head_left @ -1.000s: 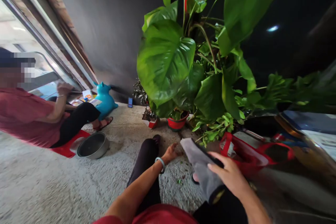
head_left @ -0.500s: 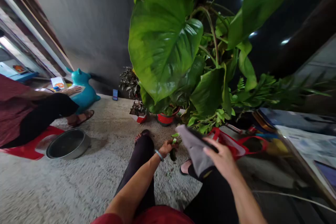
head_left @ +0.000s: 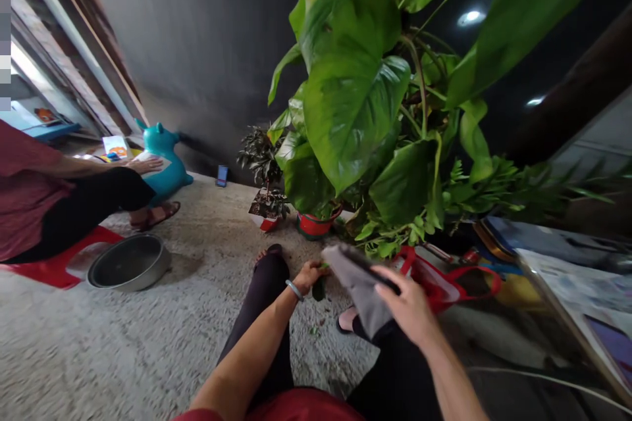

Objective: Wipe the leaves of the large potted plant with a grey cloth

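My left hand (head_left: 309, 274), with a grey bangle at its wrist, is closed on a leafy green stem (head_left: 319, 288) low between my knees. Most of the stem is covered by my fingers. My right hand (head_left: 402, 302) grips a broad grey cleaver (head_left: 353, 283), blurred by motion. Its blade points up and left, the tip close to the stem; I cannot tell if they touch. Green scraps (head_left: 315, 330) lie on the floor under my hands. Just beyond stands a big-leaved plant (head_left: 355, 112) with a red pot (head_left: 316, 223) at its foot.
A red plastic basket (head_left: 447, 289) stands to the right, beside a paper-covered table (head_left: 567, 276). At left, a person (head_left: 34, 191) sits on a red stool (head_left: 64, 263) near a metal basin (head_left: 129, 263). A blue toy animal (head_left: 165, 161) and a phone (head_left: 222, 175) are by the wall.
The view has shifted slightly. The cleaver and right hand have moved a little left, with the blade nearer the left hand, which still holds the stem.
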Tool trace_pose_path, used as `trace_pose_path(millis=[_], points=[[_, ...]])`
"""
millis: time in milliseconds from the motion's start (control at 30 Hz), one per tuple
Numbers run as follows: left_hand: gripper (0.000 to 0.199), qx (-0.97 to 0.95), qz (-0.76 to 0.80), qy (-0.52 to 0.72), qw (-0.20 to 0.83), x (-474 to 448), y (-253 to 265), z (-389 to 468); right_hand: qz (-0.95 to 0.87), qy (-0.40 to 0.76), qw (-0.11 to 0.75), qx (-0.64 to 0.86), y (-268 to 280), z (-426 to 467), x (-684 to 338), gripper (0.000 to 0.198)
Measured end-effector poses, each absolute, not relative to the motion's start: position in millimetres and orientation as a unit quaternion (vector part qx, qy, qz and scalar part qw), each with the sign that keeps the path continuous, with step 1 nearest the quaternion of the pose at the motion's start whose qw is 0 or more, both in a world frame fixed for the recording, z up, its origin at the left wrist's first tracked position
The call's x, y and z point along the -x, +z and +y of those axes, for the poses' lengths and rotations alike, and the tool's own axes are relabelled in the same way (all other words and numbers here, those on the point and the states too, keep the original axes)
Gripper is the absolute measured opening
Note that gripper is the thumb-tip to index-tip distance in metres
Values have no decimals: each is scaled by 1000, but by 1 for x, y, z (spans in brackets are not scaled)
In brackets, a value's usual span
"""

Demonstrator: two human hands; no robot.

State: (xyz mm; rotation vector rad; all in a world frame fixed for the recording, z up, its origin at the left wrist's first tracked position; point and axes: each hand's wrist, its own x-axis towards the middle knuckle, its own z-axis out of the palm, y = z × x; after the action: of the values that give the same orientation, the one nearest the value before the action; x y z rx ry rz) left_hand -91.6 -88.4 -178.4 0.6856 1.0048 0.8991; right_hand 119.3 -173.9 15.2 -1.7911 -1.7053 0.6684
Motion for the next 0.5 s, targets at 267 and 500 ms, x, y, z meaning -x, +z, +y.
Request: trace_pose_path(millis=[267, 500], points=[[31, -302, 465, 382, 740, 83, -168, -87, -539, 199, 301, 761, -5, -134, -98, 36], [25, -290, 458, 381, 749, 96, -167, -87, -516, 294, 338, 730, -19, -223, -114, 49]])
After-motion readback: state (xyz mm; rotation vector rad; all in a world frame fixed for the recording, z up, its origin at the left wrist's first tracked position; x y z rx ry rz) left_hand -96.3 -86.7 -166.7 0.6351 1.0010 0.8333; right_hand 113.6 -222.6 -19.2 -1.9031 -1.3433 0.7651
